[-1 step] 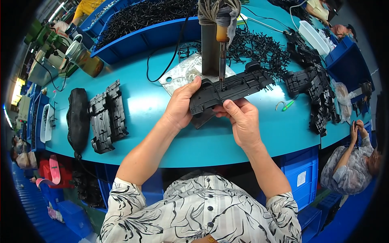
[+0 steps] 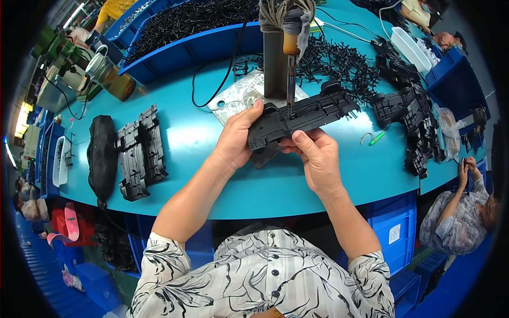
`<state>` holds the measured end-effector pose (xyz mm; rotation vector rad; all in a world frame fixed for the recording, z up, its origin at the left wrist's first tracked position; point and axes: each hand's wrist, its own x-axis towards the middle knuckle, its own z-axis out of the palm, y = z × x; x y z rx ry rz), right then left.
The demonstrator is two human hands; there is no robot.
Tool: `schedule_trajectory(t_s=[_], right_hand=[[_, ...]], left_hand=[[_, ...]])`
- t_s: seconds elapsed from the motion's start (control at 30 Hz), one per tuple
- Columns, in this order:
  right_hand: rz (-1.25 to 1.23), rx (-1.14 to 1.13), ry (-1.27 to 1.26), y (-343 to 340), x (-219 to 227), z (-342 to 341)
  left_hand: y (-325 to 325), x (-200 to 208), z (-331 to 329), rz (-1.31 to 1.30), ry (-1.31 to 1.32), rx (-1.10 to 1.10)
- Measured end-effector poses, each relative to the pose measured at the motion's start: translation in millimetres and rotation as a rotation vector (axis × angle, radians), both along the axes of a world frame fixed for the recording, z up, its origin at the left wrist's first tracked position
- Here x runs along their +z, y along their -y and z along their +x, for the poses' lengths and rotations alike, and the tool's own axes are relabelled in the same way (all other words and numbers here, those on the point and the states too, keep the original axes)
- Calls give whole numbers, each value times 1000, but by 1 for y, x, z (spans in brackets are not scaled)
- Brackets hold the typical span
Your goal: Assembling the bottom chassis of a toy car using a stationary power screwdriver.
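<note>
Both hands hold a black plastic chassis (image 2: 306, 116), which looks like a toy vehicle's underside, tilted with its right end higher. My left hand (image 2: 237, 132) is closed around the left end, thumb along the top edge. My right hand (image 2: 316, 153) pinches the near edge around the middle, thumb up. A soldering-iron-like tool (image 2: 290, 74) with an amber handle hangs upright above the chassis, its tip at the upper face; whether it touches, I cannot tell. It is fixed beside a metal post (image 2: 274, 69) on a metal base plate (image 2: 228, 103), partly hidden by the chassis and hands.
More black chassis lie left (image 2: 140, 153) and in a pile (image 2: 413, 116) at right. A black elongated bundle (image 2: 102, 159) is at far left. Small black parts (image 2: 339, 63) lie behind the tool; a blue bin (image 2: 185, 53) holds more. A green-handled tool (image 2: 377, 138) lies at right. A co-worker (image 2: 456, 217) sits there.
</note>
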<state>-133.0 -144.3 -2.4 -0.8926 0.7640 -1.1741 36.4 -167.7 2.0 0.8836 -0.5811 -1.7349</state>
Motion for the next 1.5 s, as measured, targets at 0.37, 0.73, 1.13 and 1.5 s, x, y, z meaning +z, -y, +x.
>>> schedule_trajectory(t_s=[0.37, 0.73, 1.13, 1.5], right_hand=[[0, -3, -11, 0, 0, 4], [12, -5, -23, 1, 3, 2], [17, 2, -31, 2, 5, 3], [137, 16, -12, 2, 1, 0]], left_hand=[[1, 1, 3, 35, 9, 15], [2, 1, 2, 50, 13, -27], [3, 0, 5, 42, -19, -56], [8, -10, 5, -55, 65, 5]])
